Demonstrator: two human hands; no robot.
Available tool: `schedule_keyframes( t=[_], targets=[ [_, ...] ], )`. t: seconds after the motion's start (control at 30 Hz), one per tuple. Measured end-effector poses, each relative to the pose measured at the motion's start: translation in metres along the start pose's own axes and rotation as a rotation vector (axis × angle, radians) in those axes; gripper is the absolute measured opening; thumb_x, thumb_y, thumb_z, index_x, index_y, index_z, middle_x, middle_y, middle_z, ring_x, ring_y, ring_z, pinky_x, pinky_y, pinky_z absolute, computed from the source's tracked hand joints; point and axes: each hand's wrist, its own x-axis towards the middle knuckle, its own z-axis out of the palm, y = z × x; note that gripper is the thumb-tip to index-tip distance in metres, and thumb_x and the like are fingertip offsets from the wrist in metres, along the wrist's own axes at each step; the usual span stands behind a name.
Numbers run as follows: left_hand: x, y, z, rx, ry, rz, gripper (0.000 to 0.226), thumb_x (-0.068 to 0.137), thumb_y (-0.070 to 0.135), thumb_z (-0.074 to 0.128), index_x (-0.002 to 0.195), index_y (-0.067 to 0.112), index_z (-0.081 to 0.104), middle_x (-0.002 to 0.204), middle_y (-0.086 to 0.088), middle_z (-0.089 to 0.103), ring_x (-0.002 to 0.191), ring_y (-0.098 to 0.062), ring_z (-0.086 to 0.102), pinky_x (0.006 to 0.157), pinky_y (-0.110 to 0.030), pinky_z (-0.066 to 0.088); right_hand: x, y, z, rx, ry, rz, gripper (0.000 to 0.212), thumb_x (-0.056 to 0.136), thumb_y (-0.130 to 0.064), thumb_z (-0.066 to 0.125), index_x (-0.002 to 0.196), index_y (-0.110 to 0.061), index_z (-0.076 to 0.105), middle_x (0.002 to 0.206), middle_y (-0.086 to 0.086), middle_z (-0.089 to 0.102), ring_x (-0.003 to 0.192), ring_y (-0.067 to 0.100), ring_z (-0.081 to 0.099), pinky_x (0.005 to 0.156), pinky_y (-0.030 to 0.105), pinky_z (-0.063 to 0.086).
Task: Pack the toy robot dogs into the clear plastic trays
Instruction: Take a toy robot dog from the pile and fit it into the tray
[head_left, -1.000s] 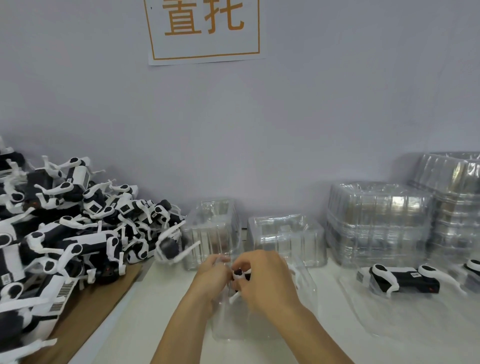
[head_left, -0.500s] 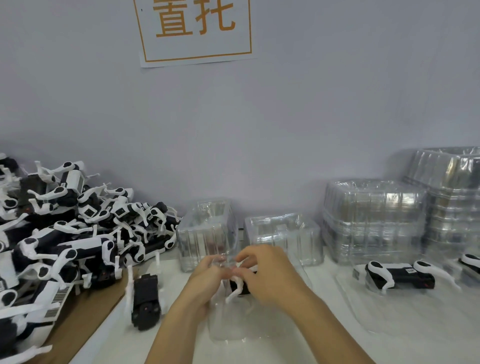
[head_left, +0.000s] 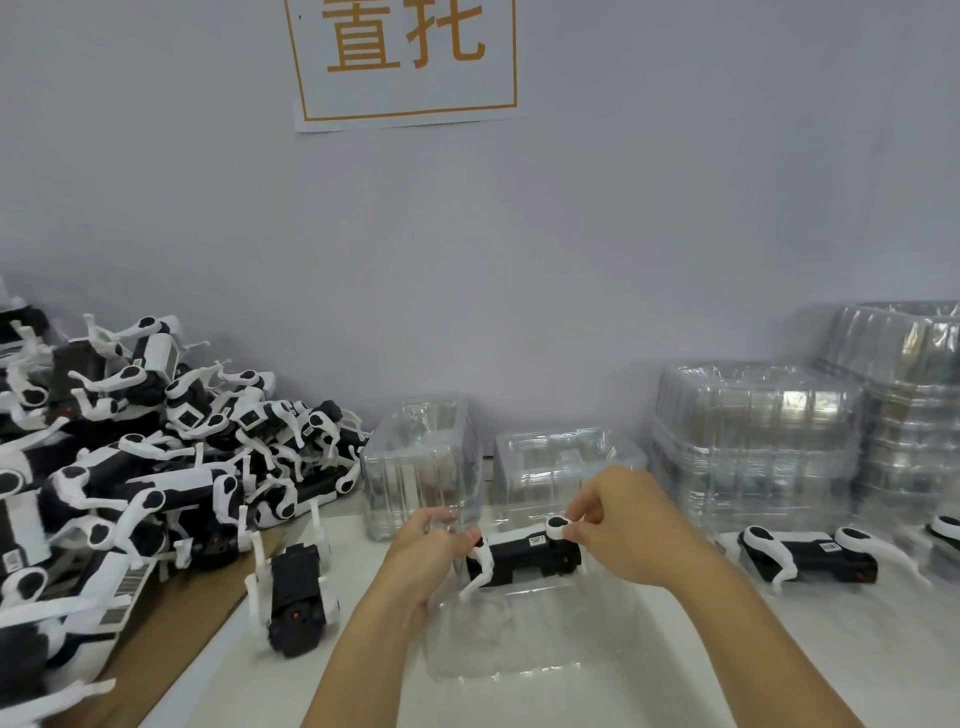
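Two hands worked one dog (head_left: 524, 558) over the clear tray (head_left: 530, 639) in front of me. My left hand (head_left: 434, 553) had its fingers curled about the dog's left end, by the white leg that hung down over the tray's rim. My right hand (head_left: 618, 530) pinched the round white hip joint at the dog's other end between thumb and forefinger, the remaining fingers bent loosely. The dog lay lengthwise across the tray's far part, black body level; whether it was fully seated in the tray I could not tell through the clear plastic.

Just left of the tray another dog (head_left: 297, 597) lay on its back on the white table (head_left: 519, 701), legs up. Farther left a pile (head_left: 130, 467) of dogs rested on brown cardboard (head_left: 171, 634). Behind my hands stood two short tray stacks (head_left: 423, 457), and taller stacks (head_left: 753, 441) rose to the right. A third dog (head_left: 810, 556) lay in an open tray at the right. A sign (head_left: 405, 57) with orange characters hung on the wall.
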Motion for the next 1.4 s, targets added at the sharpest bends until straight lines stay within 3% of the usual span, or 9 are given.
schedule_keyframes(
  t=[0.23,0.4,0.5,0.63,0.9,1.0,1.07,1.13,1.4],
  targets=[
    [0.000,0.002,0.000,0.011,-0.013,0.011,0.028,0.087,0.016,0.076,0.111,0.023,0.063,0.114,-0.005,0.066,0.101,-0.019,0.061,0.078,-0.033,0.046,0.001,0.000,0.009,0.047,0.080,0.084,0.006,0.086,-0.022,0.076,0.092,-0.020,0.077,0.083,-0.005,0.066,0.080,0.009,0.062,0.070,0.019,0.046],
    [-0.001,0.003,0.002,0.010,-0.014,0.011,0.029,0.088,0.016,0.076,0.113,0.023,0.061,0.110,0.000,0.065,0.096,-0.011,0.059,0.065,-0.027,0.041,0.002,0.004,0.017,0.100,0.136,0.140,0.003,0.085,-0.018,0.077,0.083,-0.017,0.076,0.085,-0.001,0.071,0.078,0.009,0.063,0.054,0.008,0.038],
    [0.000,0.002,0.003,0.004,-0.012,0.011,0.029,0.088,0.016,0.075,0.113,0.022,0.061,0.109,-0.001,0.066,0.095,-0.012,0.059,0.066,-0.026,0.042,0.001,0.001,0.020,0.086,0.146,0.146,0.016,0.085,-0.011,0.074,0.072,-0.003,0.072,0.071,0.009,0.068,0.069,0.020,0.065,0.055,0.021,0.049],
    [0.001,0.001,0.004,-0.002,-0.003,0.021,0.031,0.088,0.016,0.075,0.114,0.021,0.060,0.095,0.003,0.069,0.091,-0.009,0.060,0.064,-0.025,0.041,-0.003,-0.006,0.019,-0.032,0.107,0.112,0.043,0.085,-0.004,0.068,0.048,-0.012,0.045,0.051,0.002,0.025,0.050,0.019,0.025,0.044,0.025,0.027],
    [-0.001,0.001,0.005,-0.012,-0.009,0.033,0.035,0.087,0.018,0.076,0.117,0.023,0.059,0.105,0.004,0.065,0.096,-0.007,0.059,0.066,-0.023,0.040,-0.002,-0.007,0.016,-0.076,0.070,0.120,0.042,0.083,-0.001,0.064,0.050,-0.012,0.042,0.051,0.001,0.028,0.052,0.020,0.027,0.049,0.026,0.029],
    [-0.002,0.001,0.005,-0.015,-0.001,0.032,0.034,0.087,0.018,0.076,0.116,0.022,0.060,0.104,0.004,0.067,0.094,-0.007,0.060,0.065,-0.023,0.040,-0.003,-0.009,0.016,-0.076,0.079,0.121,0.016,0.083,-0.002,0.063,0.068,-0.001,0.068,0.061,0.010,0.051,0.055,0.026,0.048,0.052,0.031,0.042],
    [-0.003,0.001,0.006,-0.019,0.002,0.031,0.033,0.085,0.018,0.077,0.114,0.023,0.061,0.104,0.004,0.066,0.092,-0.005,0.059,0.064,-0.022,0.039,-0.005,-0.011,0.017,-0.069,0.113,0.068,0.020,0.088,-0.009,0.063,0.103,-0.009,0.075,0.105,0.009,0.067,0.095,0.024,0.066,0.079,0.032,0.054],
    [-0.003,0.001,0.006,-0.021,0.006,0.029,0.033,0.084,0.020,0.078,0.111,0.026,0.062,0.104,0.007,0.064,0.091,-0.003,0.058,0.063,-0.023,0.040,-0.008,-0.018,0.021,-0.029,0.134,-0.045,0.031,0.094,-0.023,0.060,0.124,-0.025,0.067,0.127,0.000,0.057,0.119,0.020,0.055,0.099,0.034,0.047],
    [-0.004,-0.001,0.008,-0.019,0.001,0.010,0.030,0.083,0.021,0.074,0.109,0.026,0.061,0.099,-0.004,0.072,0.074,-0.010,0.072,0.046,-0.017,0.048,-0.017,-0.046,0.053,-0.018,-0.029,-0.228,0.028,0.096,-0.049,0.047,0.121,-0.045,0.058,0.109,-0.009,0.051,0.113,0.013,0.044,0.092,0.035,0.026]
  ],
)
